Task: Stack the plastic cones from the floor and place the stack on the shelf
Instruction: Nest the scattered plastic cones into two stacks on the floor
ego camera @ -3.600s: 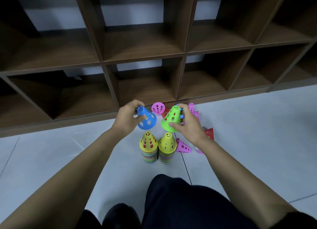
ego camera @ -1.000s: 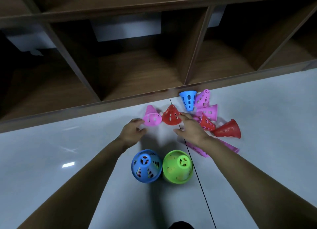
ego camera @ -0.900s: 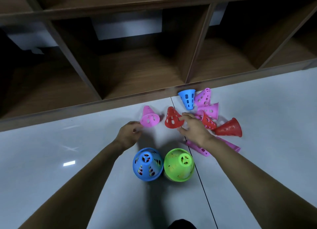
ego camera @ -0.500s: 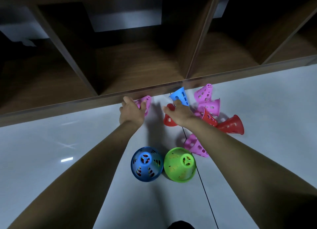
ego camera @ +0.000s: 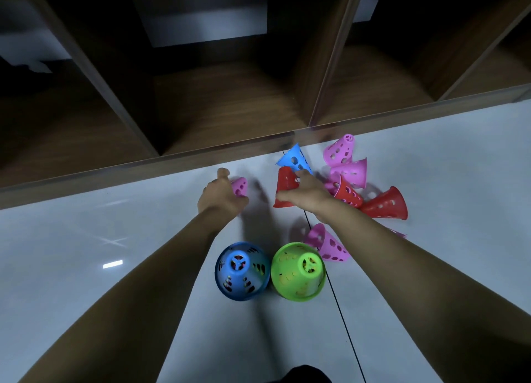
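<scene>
My left hand (ego camera: 221,197) grips a small pink cone (ego camera: 240,186) just above the floor. My right hand (ego camera: 309,194) holds a red cone (ego camera: 284,185), and a blue cone (ego camera: 296,160) sits tilted right behind it. Two stacks stand upright on the floor near me, one topped by a blue cone (ego camera: 242,270) and one by a green cone (ego camera: 298,270). Loose pink cones (ego camera: 340,152) and red cones (ego camera: 386,204) lie on their sides to the right. Another pink cone (ego camera: 326,243) lies beside the green-topped stack.
A dark wooden shelf (ego camera: 224,109) with open compartments runs along the back, its bottom ledge close to the loose cones. The floor (ego camera: 86,253) is pale and glossy. My dark clothing (ego camera: 304,374) shows at the bottom edge.
Both hands have drawn back from the shelf's ledge towards me, the left with the pink cone, the right with the red cone lifted upright. The blue cone behind has tipped over.
</scene>
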